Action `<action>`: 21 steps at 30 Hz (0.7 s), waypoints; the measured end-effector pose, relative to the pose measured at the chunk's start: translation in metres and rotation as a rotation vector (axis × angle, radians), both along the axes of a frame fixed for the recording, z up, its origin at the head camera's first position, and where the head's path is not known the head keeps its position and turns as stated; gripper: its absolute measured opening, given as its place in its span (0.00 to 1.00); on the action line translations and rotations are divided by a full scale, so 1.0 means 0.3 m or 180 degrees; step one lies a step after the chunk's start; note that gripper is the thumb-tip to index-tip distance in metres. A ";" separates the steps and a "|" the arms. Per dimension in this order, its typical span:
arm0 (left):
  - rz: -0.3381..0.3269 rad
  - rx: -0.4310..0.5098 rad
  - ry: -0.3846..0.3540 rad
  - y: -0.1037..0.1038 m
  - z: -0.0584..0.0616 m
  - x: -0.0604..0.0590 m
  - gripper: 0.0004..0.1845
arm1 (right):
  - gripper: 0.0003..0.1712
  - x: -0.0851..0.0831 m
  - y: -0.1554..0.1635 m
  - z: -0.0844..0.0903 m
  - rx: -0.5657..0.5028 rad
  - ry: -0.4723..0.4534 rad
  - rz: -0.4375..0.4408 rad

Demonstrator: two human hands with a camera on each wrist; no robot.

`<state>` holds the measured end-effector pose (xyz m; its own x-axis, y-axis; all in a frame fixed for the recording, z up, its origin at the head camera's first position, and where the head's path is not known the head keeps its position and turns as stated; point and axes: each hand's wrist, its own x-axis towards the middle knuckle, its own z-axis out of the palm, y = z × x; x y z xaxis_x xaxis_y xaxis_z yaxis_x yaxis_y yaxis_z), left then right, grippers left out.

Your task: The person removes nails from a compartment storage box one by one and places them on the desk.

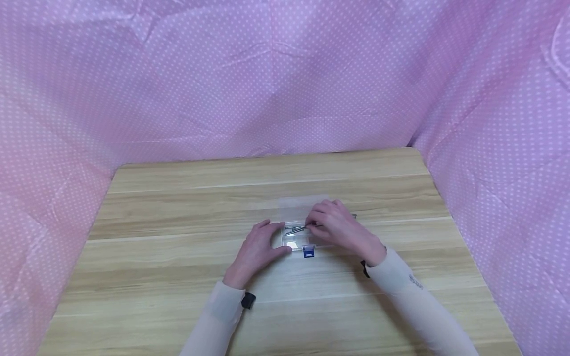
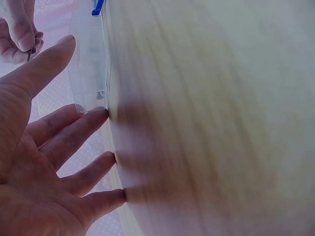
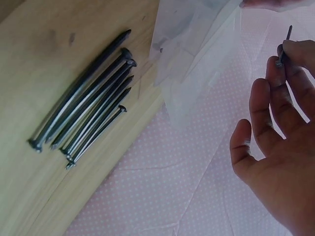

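A clear plastic box [image 1: 291, 245] with a blue latch [image 1: 308, 252] and its lid [image 1: 298, 205] raised sits on the table. Several metal nails [image 1: 294, 230] show within the box. At its left end my left hand [image 1: 257, 249] holds it, thumb by the front corner and index finger by the back one. My right hand [image 1: 336, 225] is over the box's right part, pinching a nail [image 3: 289, 32] between thumb and fingertips. Beside the box, in the right wrist view, several dark nails [image 3: 93, 98] of differing lengths lie side by side; my right hand mostly hides them from the head view.
The light wood table [image 1: 156, 277] has its far edge against a pink dotted cloth [image 1: 249, 99], which also hangs along both sides. Black bands [image 1: 248, 300] are worn on both wrists.
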<state>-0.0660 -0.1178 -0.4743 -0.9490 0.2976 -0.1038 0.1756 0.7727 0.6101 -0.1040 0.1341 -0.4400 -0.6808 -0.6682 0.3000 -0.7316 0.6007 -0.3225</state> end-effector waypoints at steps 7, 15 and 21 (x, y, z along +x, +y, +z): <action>-0.0002 -0.0003 0.0007 0.001 -0.001 0.000 0.37 | 0.07 0.012 0.020 0.003 -0.0030 0.0016 -0.0081; 0.0005 -0.0007 0.0001 0.002 -0.002 0.000 0.37 | 0.08 0.026 0.042 0.003 -0.0039 -0.0037 -0.0177; 0.0020 -0.0008 -0.0014 0.001 -0.001 0.001 0.37 | 0.07 0.031 0.065 -0.003 -0.0048 -0.0040 -0.0223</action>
<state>-0.0656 -0.1176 -0.4744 -0.9504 0.2914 -0.1088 0.1679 0.7752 0.6090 -0.0949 0.1535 -0.4410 -0.7295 -0.6142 0.3008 -0.6838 0.6452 -0.3409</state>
